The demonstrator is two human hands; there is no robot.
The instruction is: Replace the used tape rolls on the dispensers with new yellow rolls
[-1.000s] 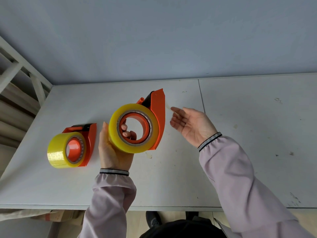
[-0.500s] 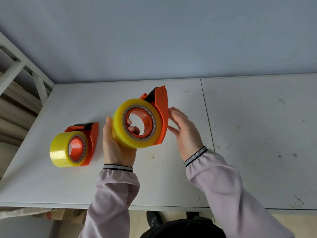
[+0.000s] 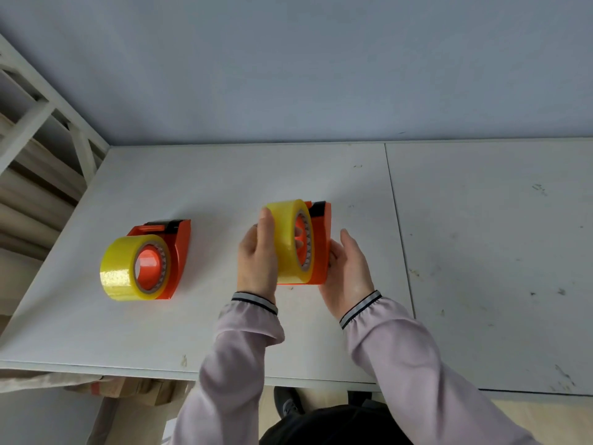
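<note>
An orange tape dispenser (image 3: pixel 321 248) with a yellow tape roll (image 3: pixel 290 242) on its hub stands on the white table (image 3: pixel 208 187) near the middle. My left hand (image 3: pixel 258 255) presses flat against the roll's left face. On the other side, my right hand (image 3: pixel 348 268) cups the dispenser's orange back plate. A second orange dispenser (image 3: pixel 175 252) carrying its own yellow roll (image 3: pixel 128 271) stands by itself further left, touched by neither hand.
A seam (image 3: pixel 399 229) splits the table top just right of my hands. A white frame with slats (image 3: pixel 48 123) stands beyond the left edge. Cardboard (image 3: pixel 128 390) lies under the front edge. A grey wall (image 3: pixel 288 65) backs the table.
The held dispenser went from tilted up in my left hand down to the table, turned edge-on. My right hand moved in from the right and closed on its back plate.
</note>
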